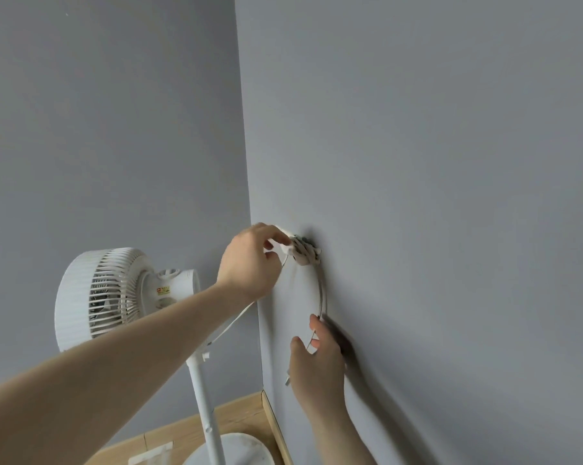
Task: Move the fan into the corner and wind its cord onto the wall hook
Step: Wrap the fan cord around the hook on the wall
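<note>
With both hands pinching the cord [322,293], left hand [250,260] at the wall hook [305,251], right hand [317,360] below, slack could let loops slip off.

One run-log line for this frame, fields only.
fan: in corner | left hand: pinching cord at wall hook | right hand: holding cord loop below | winding: underway

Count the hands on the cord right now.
2. The left hand pinches the cord up at the wall hook; the right hand holds the loop's lower end against the wall, below the hook.
</note>
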